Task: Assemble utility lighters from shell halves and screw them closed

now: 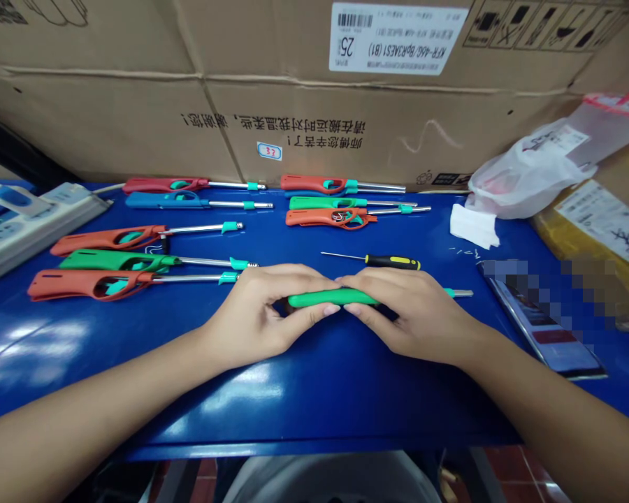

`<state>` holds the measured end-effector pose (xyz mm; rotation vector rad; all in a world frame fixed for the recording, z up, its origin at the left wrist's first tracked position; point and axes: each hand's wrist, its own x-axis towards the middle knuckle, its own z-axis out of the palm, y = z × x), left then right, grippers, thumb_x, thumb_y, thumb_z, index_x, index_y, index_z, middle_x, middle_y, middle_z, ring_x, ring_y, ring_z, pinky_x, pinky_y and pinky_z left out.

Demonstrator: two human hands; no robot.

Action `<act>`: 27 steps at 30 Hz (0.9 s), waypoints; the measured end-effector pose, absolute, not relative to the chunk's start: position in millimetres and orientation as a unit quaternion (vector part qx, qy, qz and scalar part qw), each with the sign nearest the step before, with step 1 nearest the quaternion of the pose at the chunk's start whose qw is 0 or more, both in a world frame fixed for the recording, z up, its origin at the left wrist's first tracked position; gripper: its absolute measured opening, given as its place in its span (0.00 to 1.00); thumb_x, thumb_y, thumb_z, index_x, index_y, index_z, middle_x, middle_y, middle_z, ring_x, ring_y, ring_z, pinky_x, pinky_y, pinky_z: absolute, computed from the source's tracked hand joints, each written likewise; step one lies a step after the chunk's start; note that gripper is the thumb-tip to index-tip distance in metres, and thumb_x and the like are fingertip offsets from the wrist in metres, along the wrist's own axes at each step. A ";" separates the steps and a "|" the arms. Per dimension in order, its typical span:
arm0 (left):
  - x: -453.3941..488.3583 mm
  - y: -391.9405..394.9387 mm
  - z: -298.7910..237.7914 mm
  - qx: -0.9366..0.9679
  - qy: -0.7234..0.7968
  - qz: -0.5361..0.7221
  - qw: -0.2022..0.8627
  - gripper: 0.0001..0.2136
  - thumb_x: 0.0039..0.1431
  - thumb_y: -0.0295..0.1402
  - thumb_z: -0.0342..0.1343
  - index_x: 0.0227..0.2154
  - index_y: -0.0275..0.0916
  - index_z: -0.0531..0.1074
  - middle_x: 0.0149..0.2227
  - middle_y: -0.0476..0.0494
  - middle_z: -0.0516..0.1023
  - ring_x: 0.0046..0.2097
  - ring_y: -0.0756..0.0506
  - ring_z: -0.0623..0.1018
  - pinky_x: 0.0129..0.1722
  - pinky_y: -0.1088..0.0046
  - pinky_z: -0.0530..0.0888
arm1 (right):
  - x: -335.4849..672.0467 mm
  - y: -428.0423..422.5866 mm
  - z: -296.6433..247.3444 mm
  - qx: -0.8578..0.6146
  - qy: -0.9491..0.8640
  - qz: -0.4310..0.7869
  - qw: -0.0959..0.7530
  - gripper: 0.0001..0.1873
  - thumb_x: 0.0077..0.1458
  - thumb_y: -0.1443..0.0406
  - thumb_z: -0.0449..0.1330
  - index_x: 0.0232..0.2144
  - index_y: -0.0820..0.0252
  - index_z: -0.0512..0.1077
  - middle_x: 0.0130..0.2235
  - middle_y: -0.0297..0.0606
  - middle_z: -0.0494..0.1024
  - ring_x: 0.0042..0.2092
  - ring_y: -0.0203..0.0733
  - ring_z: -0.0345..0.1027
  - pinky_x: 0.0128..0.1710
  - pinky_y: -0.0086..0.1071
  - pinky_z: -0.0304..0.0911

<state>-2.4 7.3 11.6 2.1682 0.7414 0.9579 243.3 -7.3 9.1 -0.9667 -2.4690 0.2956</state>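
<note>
Held green lighter (312, 299): lies crosswise above the near-middle of the table, between both hands, gripped from either side; left end just showing in the crook of the left hand, metal tip poking out beyond the right.
Left hand (256, 307): closed in a pinch on the lighter's left part, thumb on the near side, fingers along the far side.
Right hand (424, 307): closed the same way farther right, thumb tip close to the left one, covering much of the body; trigger area hidden.
Screwdriver (393, 262): black and yellow, just beyond the right hand, shaft pointing left.
Left trio of lighters (84, 285): orange, green, orange, tips toward the left hand; contact at the nearest tip, cannot tell.
Back-left pair (168, 200): red above blue.
Back-right cluster (314, 218): orange, green and orange bodies, with a bit of blue behind.
Phone (545, 335): lies right of the right forearm.
White paper (474, 225): beside the plastic bag (529, 171).
Power strip (36, 223): at far left.
Blue table (314, 405): under everything, backed by a cardboard box (136, 126).
</note>
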 end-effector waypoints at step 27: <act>-20.0 25.7 15.8 0.892 0.290 0.275 0.210 0.11 0.67 0.34 0.61 0.48 0.36 0.81 0.44 0.44 0.86 0.42 0.48 0.84 0.44 0.78 0.78 | 257.1 1.1 14.9 -0.417 -0.896 0.091 0.122 0.14 0.71 0.61 0.52 0.50 0.56 0.76 0.49 0.38 0.84 0.48 0.50 0.80 0.43 0.41 0.72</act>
